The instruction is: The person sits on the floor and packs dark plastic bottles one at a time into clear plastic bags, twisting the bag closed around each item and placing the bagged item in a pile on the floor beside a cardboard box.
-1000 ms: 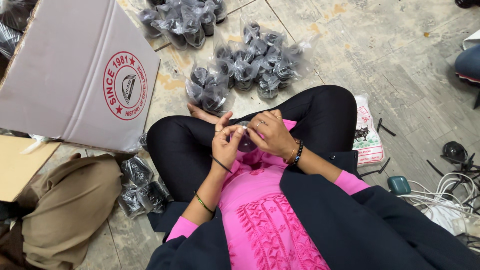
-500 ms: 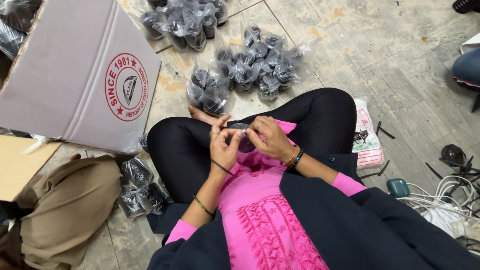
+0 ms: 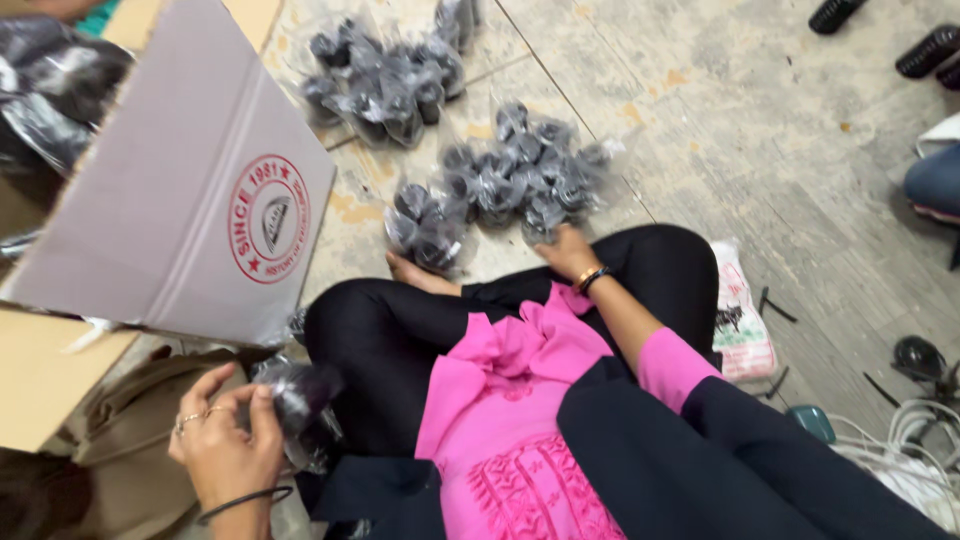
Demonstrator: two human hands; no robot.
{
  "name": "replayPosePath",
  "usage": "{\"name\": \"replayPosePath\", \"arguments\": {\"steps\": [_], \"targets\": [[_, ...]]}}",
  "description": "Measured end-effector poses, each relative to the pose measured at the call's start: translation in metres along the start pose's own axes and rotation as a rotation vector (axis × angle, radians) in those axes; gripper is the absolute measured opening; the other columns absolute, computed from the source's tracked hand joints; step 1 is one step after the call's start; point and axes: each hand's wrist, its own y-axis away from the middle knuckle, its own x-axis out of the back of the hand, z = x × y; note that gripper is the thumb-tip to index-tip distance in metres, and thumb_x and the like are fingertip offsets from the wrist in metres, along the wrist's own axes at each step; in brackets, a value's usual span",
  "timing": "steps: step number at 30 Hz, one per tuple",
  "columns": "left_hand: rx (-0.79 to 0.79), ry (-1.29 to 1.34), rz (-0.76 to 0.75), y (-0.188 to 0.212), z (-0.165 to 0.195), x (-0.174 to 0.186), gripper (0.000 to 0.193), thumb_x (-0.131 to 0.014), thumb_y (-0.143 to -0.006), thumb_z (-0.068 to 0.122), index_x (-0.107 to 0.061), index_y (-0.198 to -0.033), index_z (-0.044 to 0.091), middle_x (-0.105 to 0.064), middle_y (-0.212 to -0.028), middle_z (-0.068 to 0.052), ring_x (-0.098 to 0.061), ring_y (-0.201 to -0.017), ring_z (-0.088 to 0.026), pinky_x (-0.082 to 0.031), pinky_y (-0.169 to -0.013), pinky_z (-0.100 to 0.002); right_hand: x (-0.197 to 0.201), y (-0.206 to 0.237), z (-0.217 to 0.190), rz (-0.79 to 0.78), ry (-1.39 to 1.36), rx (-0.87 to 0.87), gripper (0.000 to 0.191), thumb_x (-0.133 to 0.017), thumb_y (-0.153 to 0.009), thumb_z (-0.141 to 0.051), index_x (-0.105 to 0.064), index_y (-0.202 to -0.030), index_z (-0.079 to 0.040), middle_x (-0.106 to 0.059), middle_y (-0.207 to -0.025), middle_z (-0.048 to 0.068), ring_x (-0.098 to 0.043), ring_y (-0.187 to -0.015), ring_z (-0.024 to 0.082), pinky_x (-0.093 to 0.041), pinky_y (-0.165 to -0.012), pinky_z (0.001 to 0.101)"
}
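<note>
Now your left hand has its fingers clamped on a bagged black part beside your knee, while your right hand, fingers apart, touches the bagged pile on the floor.

I saw a small packing workshop, worked from the floor: a bare stone-tile floor strewn with clear bags of black parts, an open cardboard carton tipped beside them, and loose white cables at one edge.
</note>
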Motion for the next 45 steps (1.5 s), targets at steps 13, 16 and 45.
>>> {"name": "replayPosePath", "arguments": {"steps": [13, 16, 45], "targets": [[-0.147, 0.783, -0.33, -0.02, 0.108, -0.255, 0.028, -0.067, -0.094, 0.011, -0.069, -0.121, 0.007, -0.058, -0.145, -0.02, -0.056, -0.138, -0.032, -0.045, -0.113, -0.04, -0.004, -0.056, -0.038, -0.07, 0.009, -0.237, 0.112, -0.089, -0.053, -0.063, -0.055, -0.138, 0.002, -0.067, -0.128, 0.025, -0.067, -0.116, 0.037, -0.052, -0.099, 0.0415], [0.649, 1.383, -0.893, -0.031, 0.154, -0.352, 0.044, -0.069, -0.093, 0.021, -0.059, -0.135, 0.011, -0.06, -0.13, -0.013, -0.059, -0.12, -0.029, -0.047, -0.101, -0.045, -0.021, -0.042, -0.039, -0.104, 0.02, -0.081, 0.108, -0.09, -0.051, -0.061, -0.054, -0.132, 0.0, -0.067, -0.123, 0.024, -0.067, -0.112, 0.037, -0.053, -0.095, 0.0417], [-0.037, 1.185, -0.534, -0.052, 0.157, -0.243, 0.02, -0.074, -0.097, 0.018, -0.072, -0.088, 0.0, -0.068, -0.068, 0.0, -0.056, -0.058, -0.005, -0.045, -0.051, -0.024, 0.008, 0.078, -0.058, -1.105, -1.52, 0.06, 0.064, -0.075, -0.094, -0.022, -0.047, -0.148, -0.001, -0.067, -0.122, 0.009, -0.067, -0.106, 0.017, -0.055, -0.093, 0.0324]]}}
